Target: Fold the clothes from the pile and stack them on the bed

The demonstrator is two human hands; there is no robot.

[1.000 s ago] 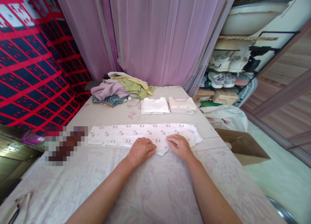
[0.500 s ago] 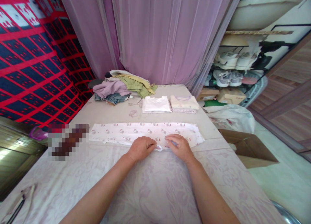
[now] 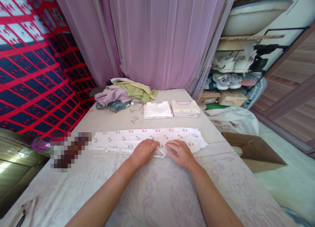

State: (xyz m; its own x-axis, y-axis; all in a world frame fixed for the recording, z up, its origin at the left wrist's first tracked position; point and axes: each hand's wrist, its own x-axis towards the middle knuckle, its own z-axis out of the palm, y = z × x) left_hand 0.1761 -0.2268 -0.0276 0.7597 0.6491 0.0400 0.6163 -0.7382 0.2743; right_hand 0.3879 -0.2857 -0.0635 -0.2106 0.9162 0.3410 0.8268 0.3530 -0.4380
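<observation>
1. Both forearms enter from the bottom of the frame and converge toward the centre, palms down on the table [image 3: 221, 174].
2. The left hand [image 3: 144, 151] lies just left of centre, knuckles up, resting on the near edge of the printed white garment [image 3: 123, 140].
3. The right hand [image 3: 179, 152] lies just right of centre, also knuckles up, on the same near edge.
4. Left fingers are curled loosely, tips pointing toward the other hand. They appear to pinch a small raised fold of the cloth; the grip itself is hidden under the fingers.
5. Right fingers are likewise bent inward, tips touching that raised fold. Whether they clamp it or merely press on it, I cannot tell.
6. The garment lies folded into a long narrow strip across the middle of the frame, running left to right, flat except for the lifted bit between the hands.
7. Beyond it, toward upper centre, sit a folded white piece [image 3: 157, 109] and a folded cream piece [image 3: 185, 107], side by side and touching.
8. A loose heap of clothes [image 3: 123, 94] lies at the far left of the table.
9. A pixelated patch at centre left masks whatever is there.
10. Objects at the lower left corner are cut off and hard to make out.
</observation>
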